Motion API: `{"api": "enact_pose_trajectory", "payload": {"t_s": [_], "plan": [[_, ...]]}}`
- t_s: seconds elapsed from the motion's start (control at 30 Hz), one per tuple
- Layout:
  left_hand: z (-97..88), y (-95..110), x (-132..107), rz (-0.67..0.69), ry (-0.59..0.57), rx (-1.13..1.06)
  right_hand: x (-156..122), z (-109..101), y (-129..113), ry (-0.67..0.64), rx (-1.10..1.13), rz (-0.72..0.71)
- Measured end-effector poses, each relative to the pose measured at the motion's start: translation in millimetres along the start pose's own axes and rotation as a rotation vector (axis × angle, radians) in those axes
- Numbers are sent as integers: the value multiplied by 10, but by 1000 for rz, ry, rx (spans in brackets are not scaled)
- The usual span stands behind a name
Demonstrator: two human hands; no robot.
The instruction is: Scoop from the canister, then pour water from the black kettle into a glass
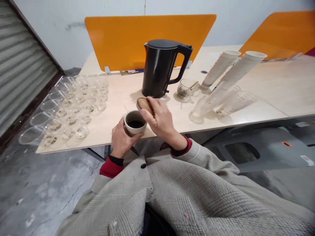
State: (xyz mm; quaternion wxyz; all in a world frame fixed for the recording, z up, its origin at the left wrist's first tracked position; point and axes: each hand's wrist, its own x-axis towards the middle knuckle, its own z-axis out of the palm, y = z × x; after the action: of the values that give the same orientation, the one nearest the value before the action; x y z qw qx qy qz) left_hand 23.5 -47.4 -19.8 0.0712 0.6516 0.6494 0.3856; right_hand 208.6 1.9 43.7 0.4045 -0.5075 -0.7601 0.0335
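Your sleeves, then both hands at the near table point(246, 98) edge.
Left hand point(120, 139) wraps the mug point(135, 123); right hand point(159, 119) pinches the lid point(144, 104) just behind it. Likely uncovering or covering; next, keep the mug level.

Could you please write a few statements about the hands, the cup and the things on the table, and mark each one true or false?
1. The left hand holds a beige cup with dark liquid in it. True.
2. The right hand holds a metal spoon. False: it holds a wooden lid just above the cup.
3. The black kettle stands behind the cup with its lid shut. True.
4. The clear plastic cups are laid out on the right side of the table. False: they are on the left.
5. The paper cup stacks stand straight upright. False: they lean over.
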Motion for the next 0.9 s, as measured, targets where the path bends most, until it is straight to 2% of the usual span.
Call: {"api": "enact_pose_trajectory", "payload": {"t_s": [0.1,0.2,0.27,0.33,0.43,0.53,0.63,0.7,0.8,0.9], "plan": [[7,-25,-2,23,15,-17,-1,-21,397,42,-77,111],[15,-54,-5,24,23,-16,-57,12,738,-77,-236,279],[20,-72,-7,27,28,-18,-110,52,865,-168,-328,330],[24,-89,-9,37,32,-29,-156,85,920,-225,-388,323],[26,-115,-8,46,49,-37,-180,63,964,-234,-388,278],[12,-148,-8,58,47,-56,-108,-118,1065,-89,-321,280],[-16,-194,-13,77,26,-124,101,-444,1209,121,-287,342],[-32,-227,-16,80,7,-177,308,-669,1280,179,-333,400],[-46,-266,-15,79,-6,-197,641,-890,1311,123,-458,511],[-64,-283,-7,93,-14,-176,908,-935,1290,-30,-545,626]]}}
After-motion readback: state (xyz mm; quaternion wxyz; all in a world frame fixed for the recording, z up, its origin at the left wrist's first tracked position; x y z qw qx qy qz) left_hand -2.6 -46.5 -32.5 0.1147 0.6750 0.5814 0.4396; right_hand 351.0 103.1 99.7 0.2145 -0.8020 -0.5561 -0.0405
